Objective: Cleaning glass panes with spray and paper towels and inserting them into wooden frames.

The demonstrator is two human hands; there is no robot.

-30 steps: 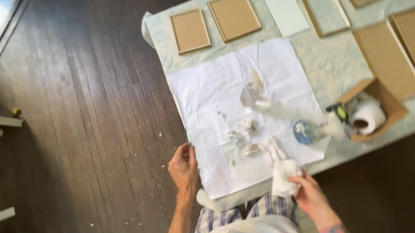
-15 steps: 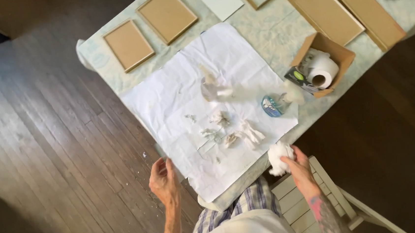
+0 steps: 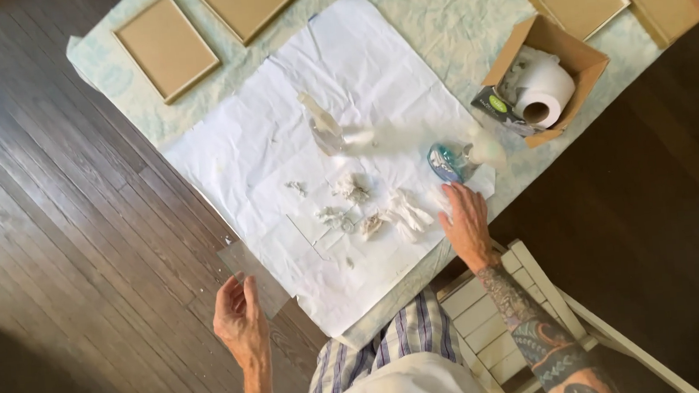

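My left hand (image 3: 239,317) is off the table's near-left edge, over the wood floor, and grips a clear glass pane (image 3: 249,272) by its lower edge. Palm down, my right hand (image 3: 466,225) lies at the table's near edge with fingers spread, fingertips on a white tissue (image 3: 480,184). Just beyond it a small spray bottle with blue liquid (image 3: 449,162) lies on its side. Several crumpled tissue scraps (image 3: 384,216) are scattered on a large white paper sheet (image 3: 311,133).
A cardboard box (image 3: 580,62) holding a white paper roll (image 3: 545,94) stands at the right. Brown frame backs (image 3: 165,46) lie along the far side of the pale patterned table (image 3: 452,22). A white slatted chair (image 3: 524,307) is under me. Dark wood floor (image 3: 54,245) lies left.
The view has moved closer to the table. My right hand, which held a wad of tissue near the table edge, has reached onto the table and flattened. The left hand keeps holding the glass pane.
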